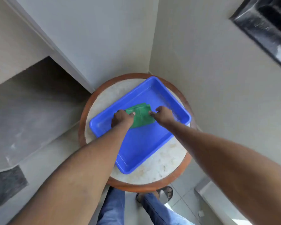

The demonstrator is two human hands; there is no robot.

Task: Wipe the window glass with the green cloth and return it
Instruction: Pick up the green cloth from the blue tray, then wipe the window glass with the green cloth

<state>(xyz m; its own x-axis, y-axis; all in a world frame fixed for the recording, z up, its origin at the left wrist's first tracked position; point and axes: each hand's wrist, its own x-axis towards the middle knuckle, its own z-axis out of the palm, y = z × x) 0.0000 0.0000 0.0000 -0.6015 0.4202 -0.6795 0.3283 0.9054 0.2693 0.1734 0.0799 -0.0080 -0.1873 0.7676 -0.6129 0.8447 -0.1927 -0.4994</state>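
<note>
Inspector: Forearms reach to frame centre; left hand [122, 119] and right hand [162, 115] each pinch a side of the cloth [140, 116], folded in the tray [146, 142].

Assessor: Advise lifting both sides evenly, keeping folds together.

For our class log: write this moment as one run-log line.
left hand on green cloth | right hand on cloth | cloth in blue tray

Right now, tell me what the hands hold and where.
Both grip the folded green cloth in the blue plastic tray: left hand its left edge, right hand its right edge.
</note>
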